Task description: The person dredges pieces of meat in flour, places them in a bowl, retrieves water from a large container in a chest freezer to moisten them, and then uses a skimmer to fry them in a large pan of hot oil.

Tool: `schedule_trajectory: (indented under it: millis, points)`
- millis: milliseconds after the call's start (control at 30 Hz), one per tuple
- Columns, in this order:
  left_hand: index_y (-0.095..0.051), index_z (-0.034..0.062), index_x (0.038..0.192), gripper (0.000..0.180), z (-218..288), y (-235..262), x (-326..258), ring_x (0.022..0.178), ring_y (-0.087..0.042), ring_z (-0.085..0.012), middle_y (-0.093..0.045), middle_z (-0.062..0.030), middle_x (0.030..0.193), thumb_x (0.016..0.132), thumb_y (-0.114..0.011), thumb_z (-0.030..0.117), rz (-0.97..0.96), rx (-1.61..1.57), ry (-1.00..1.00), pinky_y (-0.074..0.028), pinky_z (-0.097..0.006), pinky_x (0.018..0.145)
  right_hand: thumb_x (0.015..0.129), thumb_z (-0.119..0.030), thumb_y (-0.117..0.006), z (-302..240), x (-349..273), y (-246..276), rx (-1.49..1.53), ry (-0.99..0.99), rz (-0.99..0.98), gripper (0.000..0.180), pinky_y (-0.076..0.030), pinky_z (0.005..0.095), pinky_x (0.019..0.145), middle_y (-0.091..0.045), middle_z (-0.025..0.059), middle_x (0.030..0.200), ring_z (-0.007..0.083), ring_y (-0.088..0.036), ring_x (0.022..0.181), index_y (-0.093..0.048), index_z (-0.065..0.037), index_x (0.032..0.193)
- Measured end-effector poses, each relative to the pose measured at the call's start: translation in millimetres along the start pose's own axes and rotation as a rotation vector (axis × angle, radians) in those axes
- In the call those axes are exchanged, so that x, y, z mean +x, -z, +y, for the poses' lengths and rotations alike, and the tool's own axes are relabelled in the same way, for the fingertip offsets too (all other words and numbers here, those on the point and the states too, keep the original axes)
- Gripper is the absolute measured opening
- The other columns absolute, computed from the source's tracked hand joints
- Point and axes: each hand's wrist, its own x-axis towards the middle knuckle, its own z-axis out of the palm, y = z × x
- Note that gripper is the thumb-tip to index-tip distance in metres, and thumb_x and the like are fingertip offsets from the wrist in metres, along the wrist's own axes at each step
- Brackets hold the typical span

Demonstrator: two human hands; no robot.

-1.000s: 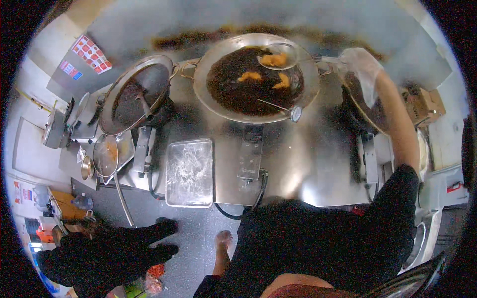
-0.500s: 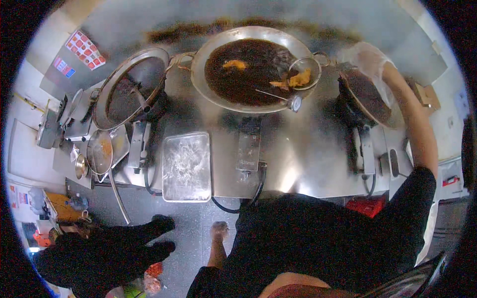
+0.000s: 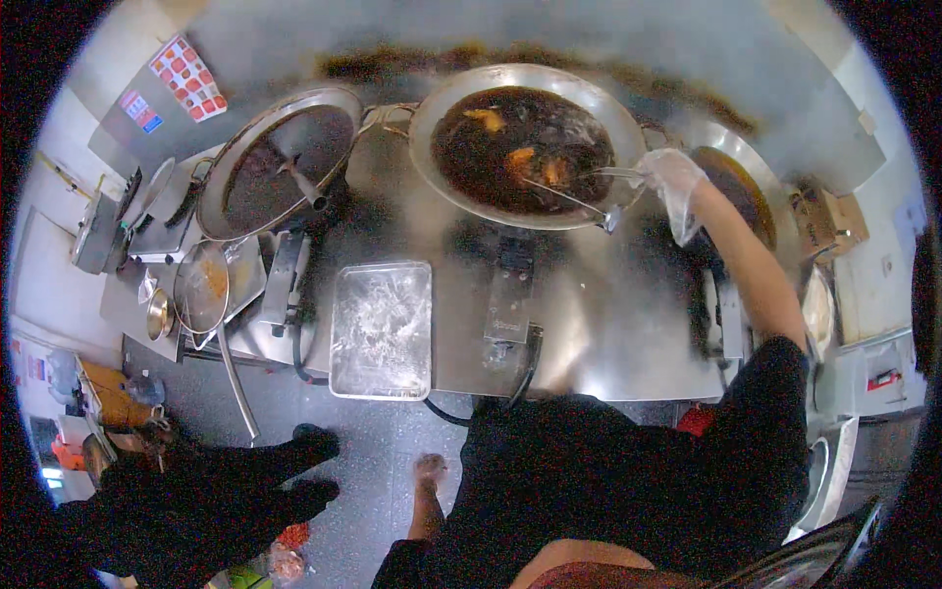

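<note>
My right hand [image 3: 672,182], in a loose clear plastic glove, is closed round the handle of a metal skimmer [image 3: 616,173] at the right rim of the middle wok [image 3: 442,201]. The skimmer's round end is down in the dark oil, mostly hidden. Several golden fried pieces [image 3: 520,162] float there. A dial thermometer [image 3: 611,218] is at the near rim, its thin probe reaching over the oil. Low beside my body, over the floor, hangs my left hand [image 3: 430,469]; its fingers are too blurred to make out.
A left wok [image 3: 208,211] has a metal tool in it; a right wok [image 3: 775,211] stands behind my right arm. A metal tray [image 3: 381,329] with white smears lies at the counter's front. A long-handled strainer [image 3: 203,290] rests left. Another person's dark-clothed body [image 3: 196,501] is at lower left.
My right hand has moved left and nearer, from above the right wok to the middle wok's rim. The skimmer's round end has gone lower into the oil, and the fried pieces have shifted.
</note>
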Motion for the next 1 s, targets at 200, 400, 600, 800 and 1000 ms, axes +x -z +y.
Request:
schedule_trajectory:
  millis: [200, 400, 600, 800, 1000]
  points:
    - [-0.065, 0.0118, 0.083, 0.025, -11, -6, -12, 0.089, -0.06, -0.0311, -0.064, -0.0115, 0.093, 0.074, -0.053, 0.033, -0.016, -0.141, 0.072, -0.048, -0.041, 0.075, 0.083, -0.02, -0.051, -18, 11, -29, 0.729, -0.191, 0.171, 0.017, -0.039, 0.0308, 0.046, -0.053, 0.0035, 0.063, 0.0159, -0.049, 0.05, -0.06, -0.006, 0.08]
    - [-0.065, 0.011, 0.084, 0.025, -30, -57, -15, 0.087, -0.06, -0.0313, -0.063, -0.0134, 0.091, 0.076, -0.053, 0.032, 0.0, -0.19, 0.128, -0.048, -0.042, 0.075, 0.075, -0.018, -0.057, -19, 72, -27, -0.595, 0.371, 0.227, 0.013, -0.047, 0.036, 0.061, -0.06, 0.0128, 0.073, 0.0274, -0.06, 0.069, -0.064, -0.008, 0.08]
    - [-0.065, 0.0113, 0.082, 0.021, -5, 20, -28, 0.085, -0.061, -0.032, -0.064, -0.0126, 0.087, 0.074, -0.058, 0.029, -0.01, -0.294, 0.141, -0.048, -0.042, 0.073, 0.071, -0.02, -0.059, -5, 109, -41, 0.094, -0.188, 0.328, 0.016, -0.049, 0.0397, 0.067, -0.062, 0.0164, 0.078, 0.0318, -0.061, 0.077, -0.065, -0.007, 0.079]
    - [-0.065, 0.0125, 0.082, 0.023, -28, -33, -18, 0.089, -0.06, -0.0314, -0.064, -0.0102, 0.089, 0.071, -0.062, 0.032, -0.096, -0.028, 0.037, -0.049, -0.04, 0.075, 0.076, -0.02, -0.056, 23, 132, -44, -0.303, -0.12, 0.35, 0.019, -0.048, 0.0396, 0.07, -0.063, 0.0166, 0.083, 0.0313, -0.061, 0.079, -0.066, -0.006, 0.083]
    - [-0.064, 0.0117, 0.08, 0.022, -49, -66, -13, 0.089, -0.06, -0.0279, -0.064, -0.0093, 0.09, 0.07, -0.061, 0.031, -0.072, -0.065, 0.037, -0.048, -0.04, 0.074, 0.075, -0.015, -0.055, -26, 93, -29, -0.645, -0.001, 0.494, 0.016, -0.048, 0.0361, 0.073, -0.063, 0.014, 0.083, 0.0283, -0.062, 0.082, -0.067, -0.008, 0.083]
